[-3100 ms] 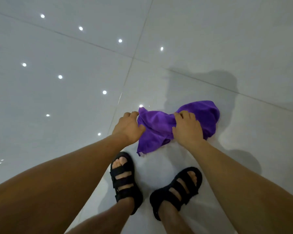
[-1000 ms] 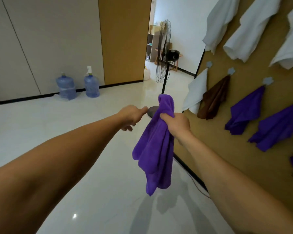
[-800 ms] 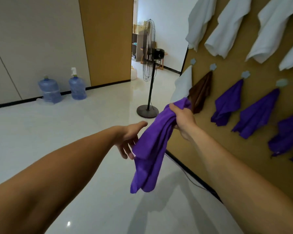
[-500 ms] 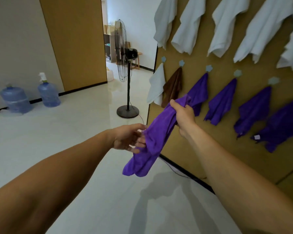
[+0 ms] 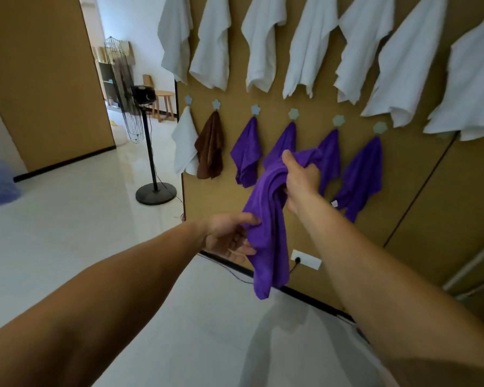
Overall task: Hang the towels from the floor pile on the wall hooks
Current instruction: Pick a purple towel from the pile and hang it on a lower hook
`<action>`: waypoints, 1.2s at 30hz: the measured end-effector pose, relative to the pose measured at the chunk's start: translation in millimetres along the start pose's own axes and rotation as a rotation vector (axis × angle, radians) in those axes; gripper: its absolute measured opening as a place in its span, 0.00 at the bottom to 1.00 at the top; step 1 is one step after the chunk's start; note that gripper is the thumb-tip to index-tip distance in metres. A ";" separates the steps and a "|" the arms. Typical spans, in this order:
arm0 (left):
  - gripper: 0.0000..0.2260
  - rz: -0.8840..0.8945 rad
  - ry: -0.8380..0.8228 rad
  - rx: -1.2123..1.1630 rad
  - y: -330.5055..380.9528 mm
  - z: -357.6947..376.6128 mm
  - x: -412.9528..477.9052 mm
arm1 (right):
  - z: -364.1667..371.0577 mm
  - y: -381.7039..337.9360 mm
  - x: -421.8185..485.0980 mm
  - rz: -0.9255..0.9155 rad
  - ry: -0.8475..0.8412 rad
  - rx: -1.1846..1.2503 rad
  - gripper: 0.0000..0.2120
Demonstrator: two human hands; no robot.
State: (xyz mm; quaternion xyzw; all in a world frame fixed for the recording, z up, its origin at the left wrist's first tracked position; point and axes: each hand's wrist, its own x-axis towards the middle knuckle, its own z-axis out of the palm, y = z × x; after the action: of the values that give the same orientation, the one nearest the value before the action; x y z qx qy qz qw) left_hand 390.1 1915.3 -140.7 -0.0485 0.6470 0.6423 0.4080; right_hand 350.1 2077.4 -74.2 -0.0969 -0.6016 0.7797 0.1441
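A purple towel (image 5: 266,219) is gripped at its top in the closed fingers of the right hand (image 5: 299,180), just before the wall (image 5: 403,196) of hooks (image 5: 293,114); its side is pinched by the left hand (image 5: 227,236) at 7 o'clock. Hung towels (image 5: 308,48) are seen at 12 o'clock.

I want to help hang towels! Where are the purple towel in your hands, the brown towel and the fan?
held purple towel (image 5: 267,247), head view, on its hanging middle fold.
brown towel (image 5: 210,152), head view, middle of the cloth.
fan (image 5: 155,194), head view, on its round base.
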 end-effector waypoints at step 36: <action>0.07 0.390 0.569 0.174 129.2 24.7 66.4 | -239.3 -48.5 35.3 0.068 0.260 0.101 0.14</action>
State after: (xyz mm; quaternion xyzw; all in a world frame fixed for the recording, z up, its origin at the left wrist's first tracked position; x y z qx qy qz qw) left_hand 281.9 1989.5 -73.7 -0.0659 0.7840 0.6116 0.0837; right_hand 399.8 2318.6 -88.2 -0.2102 -0.5341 0.7943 0.1990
